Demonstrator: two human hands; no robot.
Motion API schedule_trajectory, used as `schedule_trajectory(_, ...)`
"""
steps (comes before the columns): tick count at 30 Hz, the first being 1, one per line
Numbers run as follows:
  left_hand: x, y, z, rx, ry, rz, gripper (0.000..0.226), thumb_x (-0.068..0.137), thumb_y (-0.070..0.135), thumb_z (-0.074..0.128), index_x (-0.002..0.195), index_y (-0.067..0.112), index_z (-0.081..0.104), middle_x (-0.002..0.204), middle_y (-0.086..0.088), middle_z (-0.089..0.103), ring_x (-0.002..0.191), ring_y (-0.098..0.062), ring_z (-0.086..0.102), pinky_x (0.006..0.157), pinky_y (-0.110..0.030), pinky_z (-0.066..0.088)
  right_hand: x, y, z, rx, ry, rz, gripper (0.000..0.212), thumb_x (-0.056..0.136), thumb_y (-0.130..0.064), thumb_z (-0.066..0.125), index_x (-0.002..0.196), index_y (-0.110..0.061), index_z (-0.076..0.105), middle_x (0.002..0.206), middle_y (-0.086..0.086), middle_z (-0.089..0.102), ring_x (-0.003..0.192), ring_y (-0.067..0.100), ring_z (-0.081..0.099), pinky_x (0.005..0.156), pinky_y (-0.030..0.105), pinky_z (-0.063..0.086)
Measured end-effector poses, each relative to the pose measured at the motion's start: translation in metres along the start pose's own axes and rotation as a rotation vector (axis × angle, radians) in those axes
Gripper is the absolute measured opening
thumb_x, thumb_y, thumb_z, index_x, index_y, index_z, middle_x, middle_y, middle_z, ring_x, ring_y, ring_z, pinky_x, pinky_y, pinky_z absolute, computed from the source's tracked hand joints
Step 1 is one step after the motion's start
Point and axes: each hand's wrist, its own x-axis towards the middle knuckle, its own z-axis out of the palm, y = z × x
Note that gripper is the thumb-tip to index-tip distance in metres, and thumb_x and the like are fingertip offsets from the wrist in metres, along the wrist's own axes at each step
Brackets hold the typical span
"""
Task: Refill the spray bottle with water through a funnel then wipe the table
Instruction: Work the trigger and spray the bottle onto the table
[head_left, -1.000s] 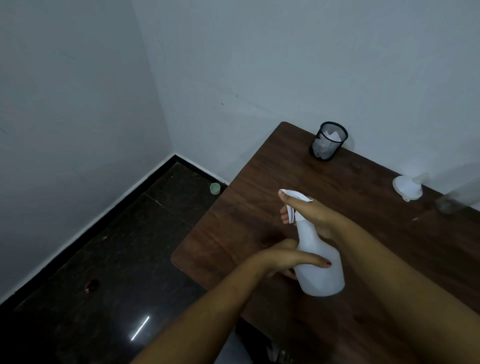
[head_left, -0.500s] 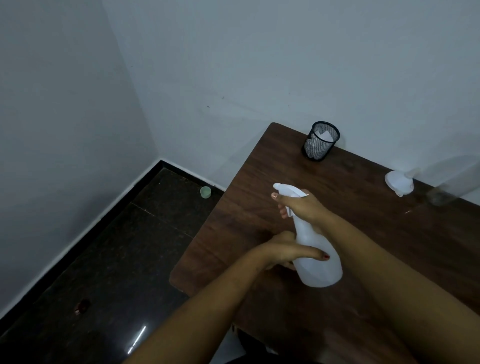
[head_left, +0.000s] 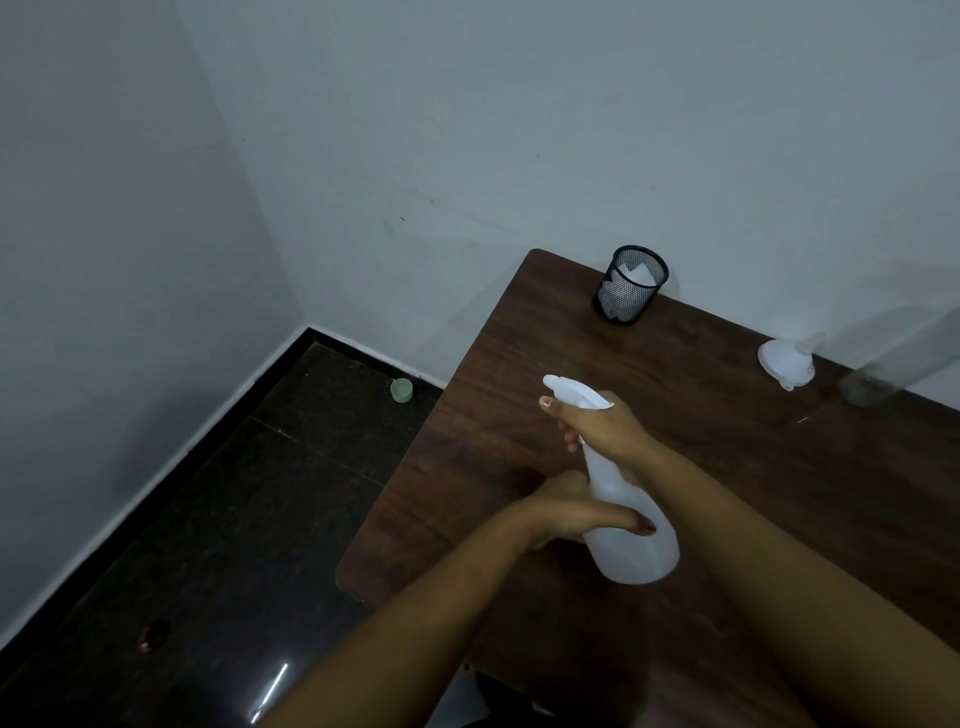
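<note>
Right hand (head_left: 605, 428) wraps the spray head; left hand (head_left: 576, 512) clamps the spray bottle (head_left: 631, 525) body, standing near the table (head_left: 519, 332) corner. Funnel (head_left: 784, 361) lies well apart, by the wall. To unscrew: hold body firm, twist head only, keep bottle upright. Vs. 0.5 s ago: grips unchanged; only the view shifts a bit.

The translucent white plastic spray bottle (head_left: 631, 525) stands on a dark brown wood-grain table (head_left: 779, 467). The black wire-mesh cup (head_left: 630, 285) holds white paper; the funnel (head_left: 784, 358) is white.
</note>
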Motion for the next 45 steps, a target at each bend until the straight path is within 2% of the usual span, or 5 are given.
schedule_trajectory(11,0.005,0.007,-0.005,0.477,0.515,0.168,0.081,0.062,0.049,0.081,0.131,0.026,0.045,0.131,0.003,0.054,0.12,-0.015,0.052,0.094,-0.029,0.041,-0.031,0.003,-0.018,0.473,0.123,-0.33,0.013,0.092,-0.013,0.055,0.093,-0.002,0.061,0.084,0.009,0.065,0.068,0.005,0.069,0.059,0.017,0.054)
schedule_trajectory(25,-0.002,0.017,-0.035,0.157,0.164,0.208,0.122,0.049,0.051,0.087,0.146,0.044,0.013,0.155,0.007,0.022,0.14,-0.018,0.025,0.11,-0.039,0.032,-0.074,-0.038,-0.077,0.417,0.407,-0.595,0.024,0.093,-0.047,0.052,0.081,-0.032,0.065,0.077,-0.002,0.066,0.049,0.009,0.055,0.059,0.023,0.052)
schedule_trajectory(30,-0.009,0.023,-0.044,-0.245,0.411,0.353,0.083,0.056,0.045,0.08,0.13,0.041,0.043,0.133,0.011,0.05,0.122,-0.006,0.047,0.089,-0.02,0.041,-0.063,-0.035,-0.073,0.441,0.539,-0.581,0.02,0.095,-0.01,0.054,0.079,-0.018,0.063,0.073,0.008,0.061,0.05,0.024,0.053,0.055,0.033,0.048)
schedule_trajectory(35,-0.008,0.035,-0.043,-0.473,0.556,0.353,0.032,0.08,0.043,0.065,0.111,0.04,0.056,0.114,0.016,0.061,0.103,0.004,0.059,0.08,-0.014,0.045,-0.053,-0.033,-0.066,0.495,0.567,-0.644,0.011,0.088,-0.019,0.058,0.081,-0.019,0.067,0.068,0.002,0.065,0.049,0.017,0.056,0.046,0.028,0.047)
schedule_trajectory(45,-0.014,0.03,-0.044,-0.636,0.728,0.136,0.021,0.098,0.035,0.046,0.113,0.025,0.057,0.101,0.009,0.064,0.094,-0.01,0.059,0.082,-0.032,0.043,-0.03,-0.021,-0.063,0.205,-0.074,-0.169,0.037,0.089,-0.054,0.054,0.099,-0.021,0.069,0.091,0.005,0.067,0.091,0.02,0.065,0.064,0.03,0.056)
